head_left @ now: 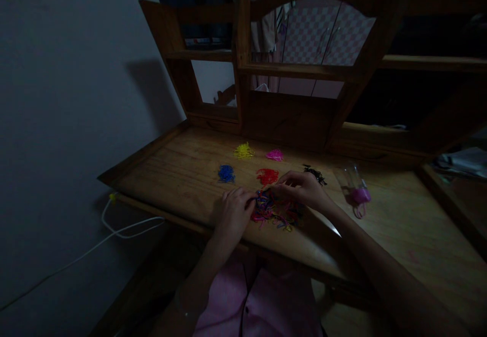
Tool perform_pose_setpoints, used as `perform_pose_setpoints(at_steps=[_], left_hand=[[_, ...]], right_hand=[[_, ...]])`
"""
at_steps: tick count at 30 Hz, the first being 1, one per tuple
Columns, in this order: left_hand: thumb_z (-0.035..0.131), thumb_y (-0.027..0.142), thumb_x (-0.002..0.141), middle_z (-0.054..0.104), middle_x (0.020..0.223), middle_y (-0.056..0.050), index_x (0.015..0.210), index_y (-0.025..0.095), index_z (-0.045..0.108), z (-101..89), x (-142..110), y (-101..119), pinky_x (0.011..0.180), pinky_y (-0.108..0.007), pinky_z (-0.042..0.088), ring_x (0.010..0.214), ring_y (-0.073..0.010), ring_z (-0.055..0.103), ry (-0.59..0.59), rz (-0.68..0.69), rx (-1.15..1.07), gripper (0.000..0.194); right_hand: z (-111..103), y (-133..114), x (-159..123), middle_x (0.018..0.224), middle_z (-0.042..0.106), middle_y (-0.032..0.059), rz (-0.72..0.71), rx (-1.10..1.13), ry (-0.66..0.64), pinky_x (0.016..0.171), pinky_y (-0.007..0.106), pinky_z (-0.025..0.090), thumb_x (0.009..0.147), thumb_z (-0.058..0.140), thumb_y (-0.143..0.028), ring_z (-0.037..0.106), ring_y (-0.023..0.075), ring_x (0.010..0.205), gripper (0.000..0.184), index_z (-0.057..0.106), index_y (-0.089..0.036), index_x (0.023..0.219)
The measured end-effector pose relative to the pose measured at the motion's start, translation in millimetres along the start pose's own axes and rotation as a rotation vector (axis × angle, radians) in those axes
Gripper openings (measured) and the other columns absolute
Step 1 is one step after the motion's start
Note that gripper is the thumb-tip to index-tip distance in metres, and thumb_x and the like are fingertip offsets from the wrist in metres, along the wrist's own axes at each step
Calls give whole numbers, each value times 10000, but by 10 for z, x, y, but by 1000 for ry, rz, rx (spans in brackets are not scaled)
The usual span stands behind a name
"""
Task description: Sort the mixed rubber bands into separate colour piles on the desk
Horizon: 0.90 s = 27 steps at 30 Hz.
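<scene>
A mixed pile of small coloured rubber bands (279, 214) lies near the desk's front edge. My left hand (236, 210) rests at the pile's left side, thumb and forefinger closed on bands at its edge. Over the top of the pile, my right hand (300, 189) has its fingertips pinched together at the bands; how many it holds is too small to tell. Behind the hands lie single-colour heaps: red bands (267, 176), blue bands (227, 173), yellow bands (244, 150), pink bands (274, 155) and black bands (315, 173), these partly behind my right hand.
A clear container with a purple cap (360, 195) lies on the desk right of my right forearm. The wooden desk (163, 174) has a shelf unit (289, 119) along its back. A white cable (129, 229) hangs by the left front edge, and papers (466, 162) lie far right.
</scene>
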<state>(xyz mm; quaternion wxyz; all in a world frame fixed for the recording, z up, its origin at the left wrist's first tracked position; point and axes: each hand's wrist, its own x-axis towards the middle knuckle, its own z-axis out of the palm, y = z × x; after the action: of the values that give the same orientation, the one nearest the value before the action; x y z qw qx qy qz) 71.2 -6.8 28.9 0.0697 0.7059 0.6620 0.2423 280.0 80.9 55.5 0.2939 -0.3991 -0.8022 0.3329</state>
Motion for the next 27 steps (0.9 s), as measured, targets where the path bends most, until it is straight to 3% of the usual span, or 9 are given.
perform_pose_setpoints(at_steps=[7, 15, 21, 27], left_hand=[[606, 227, 863, 690, 907, -39, 946, 234, 724, -1, -15, -53, 828, -338, 431, 900, -209, 620, 62, 3, -31, 145], [556, 229, 877, 663, 911, -31, 887, 202, 680, -40, -17, -91, 764, -266, 479, 820, -159, 629, 183, -55, -254, 128], [523, 217, 873, 640, 851, -22, 811, 192, 620, -83, 3, -76, 729, -250, 472, 786, -153, 626, 173, -87, -314, 118], [558, 311, 878, 640, 788, -17, 759, 186, 624, -23, 39, -143, 715, -255, 479, 762, -157, 619, 158, -102, -370, 185]], right_hand=[[1, 56, 11, 796, 720, 58, -8, -8, 2, 563, 241, 441, 810, 641, -444, 628, 158, 683, 288, 736, -175, 840], [10, 42, 3, 793, 723, 51, -7, -7, -5, 567, 241, 432, 818, 643, -432, 629, 157, 687, 266, 733, -182, 839], [-2, 51, 2, 775, 719, 44, -29, 7, -9, 565, 241, 431, 815, 649, -411, 623, 152, 676, 238, 734, -190, 842], [16, 107, 9, 791, 724, 45, -23, 18, 2, 578, 245, 447, 816, 644, -422, 632, 160, 680, 253, 736, -188, 852]])
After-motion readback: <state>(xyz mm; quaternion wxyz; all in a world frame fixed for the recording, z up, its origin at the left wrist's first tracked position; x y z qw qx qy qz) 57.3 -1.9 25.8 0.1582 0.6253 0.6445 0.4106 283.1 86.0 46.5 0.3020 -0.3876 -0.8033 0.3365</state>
